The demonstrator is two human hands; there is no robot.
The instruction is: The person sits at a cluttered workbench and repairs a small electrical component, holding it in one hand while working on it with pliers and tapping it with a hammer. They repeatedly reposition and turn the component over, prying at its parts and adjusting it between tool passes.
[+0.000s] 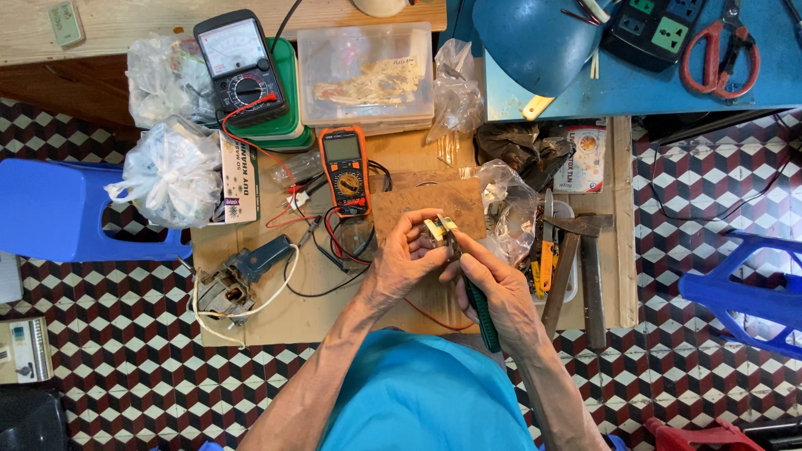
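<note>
Now | left hand [407, 255]: small pale blocky part [438, 227] | right hand [494, 294]: green-handled pliers [482, 313]

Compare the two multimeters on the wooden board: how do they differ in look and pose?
The black multimeter has a needle dial face; the orange multimeter has a small flat screen. The black one sits raised on green boxes, tilted; the orange one lies flat on the board, nearer the hands. The black one is wider. Both have a round selector knob and leads attached.
</note>
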